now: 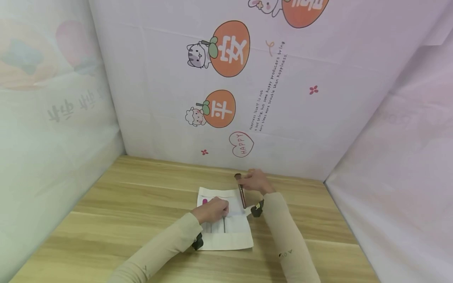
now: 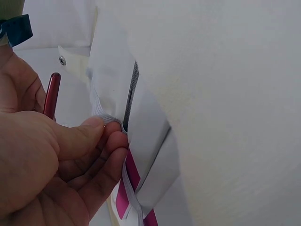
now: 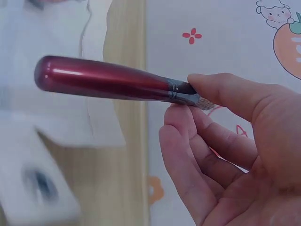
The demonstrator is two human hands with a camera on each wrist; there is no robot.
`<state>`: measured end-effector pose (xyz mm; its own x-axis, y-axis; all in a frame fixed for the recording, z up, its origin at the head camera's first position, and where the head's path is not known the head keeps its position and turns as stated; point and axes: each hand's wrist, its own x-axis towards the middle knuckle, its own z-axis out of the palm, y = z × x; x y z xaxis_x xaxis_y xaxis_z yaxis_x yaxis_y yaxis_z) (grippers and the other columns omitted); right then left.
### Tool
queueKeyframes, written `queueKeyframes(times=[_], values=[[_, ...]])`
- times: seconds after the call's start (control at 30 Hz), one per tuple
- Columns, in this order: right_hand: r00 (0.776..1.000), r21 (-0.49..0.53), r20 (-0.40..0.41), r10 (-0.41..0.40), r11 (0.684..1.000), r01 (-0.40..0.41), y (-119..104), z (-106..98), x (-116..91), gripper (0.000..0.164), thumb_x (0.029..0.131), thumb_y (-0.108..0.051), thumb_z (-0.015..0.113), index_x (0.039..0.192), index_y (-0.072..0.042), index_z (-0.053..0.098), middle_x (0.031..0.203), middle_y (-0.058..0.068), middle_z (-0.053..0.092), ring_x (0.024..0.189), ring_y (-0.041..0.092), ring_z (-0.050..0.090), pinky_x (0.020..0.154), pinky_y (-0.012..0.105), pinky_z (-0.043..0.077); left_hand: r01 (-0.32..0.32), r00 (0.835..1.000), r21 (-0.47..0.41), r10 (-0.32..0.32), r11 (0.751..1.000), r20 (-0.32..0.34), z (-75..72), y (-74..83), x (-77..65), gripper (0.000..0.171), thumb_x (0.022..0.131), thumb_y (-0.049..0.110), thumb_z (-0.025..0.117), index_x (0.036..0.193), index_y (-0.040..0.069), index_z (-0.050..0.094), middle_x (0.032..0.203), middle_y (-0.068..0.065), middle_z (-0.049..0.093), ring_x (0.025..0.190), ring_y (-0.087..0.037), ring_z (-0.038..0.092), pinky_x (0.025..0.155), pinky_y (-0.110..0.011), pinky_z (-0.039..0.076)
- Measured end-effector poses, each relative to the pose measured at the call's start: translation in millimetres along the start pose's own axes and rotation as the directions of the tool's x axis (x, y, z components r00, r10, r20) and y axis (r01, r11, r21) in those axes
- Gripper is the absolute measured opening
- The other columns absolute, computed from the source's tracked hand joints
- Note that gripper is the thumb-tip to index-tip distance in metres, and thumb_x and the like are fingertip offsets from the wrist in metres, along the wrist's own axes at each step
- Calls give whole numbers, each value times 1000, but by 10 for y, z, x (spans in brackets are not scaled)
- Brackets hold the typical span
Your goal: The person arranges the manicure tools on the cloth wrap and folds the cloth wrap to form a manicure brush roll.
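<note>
A white fabric pouch (image 1: 231, 240) lies unfolded on the table, with slots and a pale elastic band (image 2: 101, 108) across it. My left hand (image 1: 213, 210) is over the pouch; its thumb and fingers pinch the elastic band. Something flat and bright pink (image 2: 133, 172) sits behind the band, mostly hidden. At the pouch's far right, my right hand (image 1: 256, 182) holds a makeup brush (image 3: 106, 80) with a glossy dark red handle. Thumb and fingertips grip it near the metal collar and partly cover the bristles. The handle's rounded end points toward the pouch.
A strap with a metal snap (image 2: 62, 60) sticks out from the pouch's right side. The wooden table (image 1: 141, 196) meets a printed cloth backdrop (image 1: 170, 118) close behind my right hand. White cloth walls (image 1: 53, 149) stand at both sides. Each wrist wears a small dark camera (image 1: 257, 209).
</note>
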<state>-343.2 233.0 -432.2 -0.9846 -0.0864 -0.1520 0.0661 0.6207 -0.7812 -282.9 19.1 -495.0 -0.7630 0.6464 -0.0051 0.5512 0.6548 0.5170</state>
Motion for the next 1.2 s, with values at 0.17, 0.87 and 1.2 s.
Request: queueKeyframes(times=[0.17,0.87,1.2], values=[[997,49,-62,-42,998,45,46,179,81,30,91,-17,82,110,6,77,109,24,77,86,28,79,77,31,64,-32,999,18,32,999,-19,-3,17,-9,24,101,3,63,79,10,59,72,7,50,69,-7,47,66,-21,41],[985,155,-171,-2,987,29,221,577,182,20,90,-14,82,98,3,79,96,17,80,75,13,73,75,28,64,-38,999,-21,37,999,-21,-31,-1,11,28,102,2,62,76,10,57,70,6,46,65,-7,44,63,-21,37],[999,38,-48,22,999,-20,170,590,76,16,87,-19,84,93,-5,79,88,7,79,75,13,74,72,27,61,-27,999,-32,27,999,-17,-19,3,-6,26,104,4,62,79,9,56,71,5,47,66,-9,45,62,-21,37]])
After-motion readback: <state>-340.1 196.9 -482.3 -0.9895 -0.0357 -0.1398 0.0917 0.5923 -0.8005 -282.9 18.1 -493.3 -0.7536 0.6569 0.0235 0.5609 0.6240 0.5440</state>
